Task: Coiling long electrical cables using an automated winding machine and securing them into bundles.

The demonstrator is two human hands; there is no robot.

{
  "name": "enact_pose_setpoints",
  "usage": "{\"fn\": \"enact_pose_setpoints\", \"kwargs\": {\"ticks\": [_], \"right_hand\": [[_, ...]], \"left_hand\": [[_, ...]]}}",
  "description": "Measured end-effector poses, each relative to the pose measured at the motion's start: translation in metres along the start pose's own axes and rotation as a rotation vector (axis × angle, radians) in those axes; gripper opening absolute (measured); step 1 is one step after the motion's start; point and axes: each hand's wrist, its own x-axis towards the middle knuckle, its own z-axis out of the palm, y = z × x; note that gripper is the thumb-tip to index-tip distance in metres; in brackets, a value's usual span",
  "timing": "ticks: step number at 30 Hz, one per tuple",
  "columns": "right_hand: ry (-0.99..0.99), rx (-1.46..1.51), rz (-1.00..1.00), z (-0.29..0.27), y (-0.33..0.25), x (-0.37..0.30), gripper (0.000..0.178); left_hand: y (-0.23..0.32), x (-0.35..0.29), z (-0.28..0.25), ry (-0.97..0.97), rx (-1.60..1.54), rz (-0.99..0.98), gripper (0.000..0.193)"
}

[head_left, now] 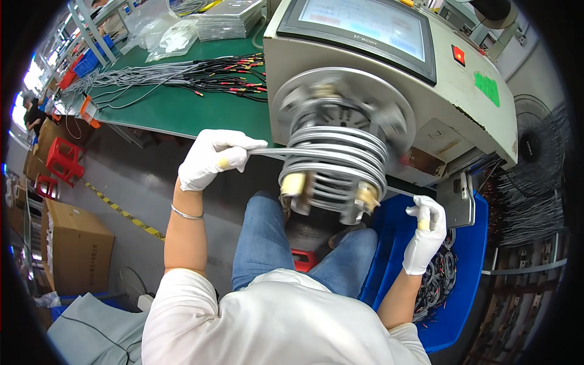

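Observation:
My left hand (213,159), in a white glove, is closed around a grey cable (267,152) that runs to the right onto the winding head (337,112) of a machine. Several loops of the cable lie in a coil (340,152) around the head's posts, which are smeared by motion. To the right of the coil, my gloved right hand (426,228) hangs in the air over a blue bin (471,243). Its fingers are bent, with thumb and fingertips close together, and whatever may be between them cannot be made out.
The machine's pale housing (480,103) carries a screen (365,27) and a lit red switch (458,55). Grey cables with red and black ends (201,76) lie on the green bench (164,112). Coiled cables (441,274) fill part of the bin. A fan (529,146) stands at right.

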Motion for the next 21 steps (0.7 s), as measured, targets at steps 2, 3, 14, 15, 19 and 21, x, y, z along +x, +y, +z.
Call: {"fn": "enact_pose_setpoints", "kwargs": {"ticks": [2,3,14,15,19,21], "right_hand": [[-0.045,0.028,-0.066,0.006,-0.008,0.006,0.012],[-0.061,0.043,-0.092,0.01,-0.013,0.009,0.012],[-0.27,0.2,-0.386,0.08,-0.059,0.043,0.052],[-0.257,0.212,-0.393,0.085,-0.061,0.04,0.052],[-0.299,0.269,-0.29,0.087,-0.065,0.024,0.073],[-0.35,-0.258,-0.69,0.076,-0.068,0.008,0.08]], "left_hand": [[0.009,0.002,0.013,0.001,-0.06,-0.006,0.052],[0.014,0.003,0.021,-0.057,-0.033,0.008,0.064],[0.018,0.002,0.064,-0.128,0.92,0.403,0.116],[0.006,0.004,0.071,-0.025,0.769,0.408,0.112],[-0.031,-0.001,0.102,0.24,0.395,0.43,0.099],[-0.038,-0.012,0.115,0.392,0.366,0.508,0.085]]}}
